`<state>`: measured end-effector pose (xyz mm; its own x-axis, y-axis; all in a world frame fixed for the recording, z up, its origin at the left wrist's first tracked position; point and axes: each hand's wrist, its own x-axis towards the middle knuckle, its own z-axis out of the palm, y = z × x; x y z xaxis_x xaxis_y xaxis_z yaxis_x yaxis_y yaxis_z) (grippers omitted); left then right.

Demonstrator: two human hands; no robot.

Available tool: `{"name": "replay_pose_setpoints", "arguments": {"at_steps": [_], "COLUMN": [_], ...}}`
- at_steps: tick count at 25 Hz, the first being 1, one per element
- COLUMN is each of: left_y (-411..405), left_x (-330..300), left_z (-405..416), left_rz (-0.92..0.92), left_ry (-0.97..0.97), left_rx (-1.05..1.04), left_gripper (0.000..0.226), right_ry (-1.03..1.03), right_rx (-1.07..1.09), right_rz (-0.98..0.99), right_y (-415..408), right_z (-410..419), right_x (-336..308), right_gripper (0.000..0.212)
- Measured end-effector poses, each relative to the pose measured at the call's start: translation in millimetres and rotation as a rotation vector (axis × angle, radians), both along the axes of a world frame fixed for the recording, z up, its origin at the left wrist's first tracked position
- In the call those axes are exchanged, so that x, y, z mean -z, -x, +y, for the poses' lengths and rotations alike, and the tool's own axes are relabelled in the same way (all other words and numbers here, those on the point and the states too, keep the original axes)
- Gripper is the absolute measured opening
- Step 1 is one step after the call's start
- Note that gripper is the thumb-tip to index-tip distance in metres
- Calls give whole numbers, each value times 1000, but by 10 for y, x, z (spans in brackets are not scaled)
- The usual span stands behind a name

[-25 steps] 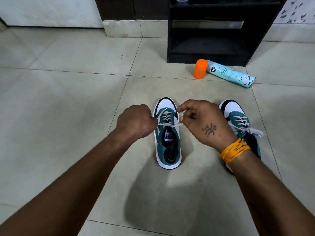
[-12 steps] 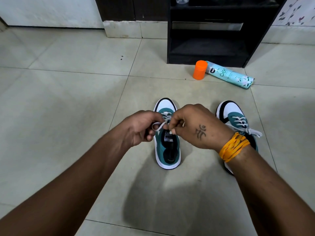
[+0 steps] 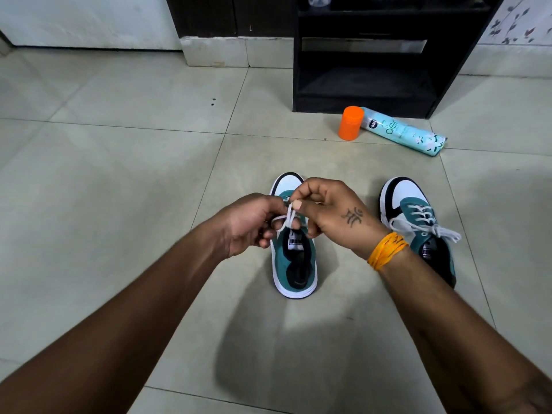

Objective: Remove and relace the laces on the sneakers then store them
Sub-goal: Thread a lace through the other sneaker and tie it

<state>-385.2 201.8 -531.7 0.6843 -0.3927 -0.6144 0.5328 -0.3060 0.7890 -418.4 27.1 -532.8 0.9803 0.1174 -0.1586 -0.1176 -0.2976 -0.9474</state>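
Two teal, white and black sneakers stand on the tiled floor, toes pointing away from me. Over the left sneaker both hands work its white lace. My left hand holds a loop of the lace in curled fingers. My right hand pinches the other lace end between thumb and forefinger, just above the tongue. The hands hide the laced eyelets of this shoe. The right sneaker stands further right, laced, with its white lace tied in a bow; my right wrist covers part of it.
A black open shelf unit stands against the far wall. In front of it lies a light blue spray can with an orange cap. Pale floor tiles spread out to the left.
Both hands came together from pulling the lace ends apart sideways. They now meet over the tongue, with a lace loop formed in the left hand.
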Motion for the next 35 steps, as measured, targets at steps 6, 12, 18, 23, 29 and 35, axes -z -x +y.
{"name": "replay_pose_setpoints", "arguments": {"at_steps": [6,12,18,23,29,35], "left_y": [34,134,76,52,31,20], "left_x": [97,336,428,262,133,138], "left_z": [-11,-38,29,-12,-48,-18], "left_rz": [-500,-1263,-1338,-798,-76,-100], "left_ry": [-289,-598,-526,-256,40,72], "left_rx": [100,71,74,-32,-172,-131], "left_gripper": [17,21,25,10,34,18], "right_ry": [13,-34,-232,100,248,149], "right_rx": [128,284,234,262,344,332], "right_rz": [-32,27,137,-232,-399,-330], "right_y": [-17,-64,6,111,182,313], "right_z": [66,170,126,90,149,83], "right_x": [250,326,217,373,412,350], "right_gripper": [8,12,27,30,18,16]}}
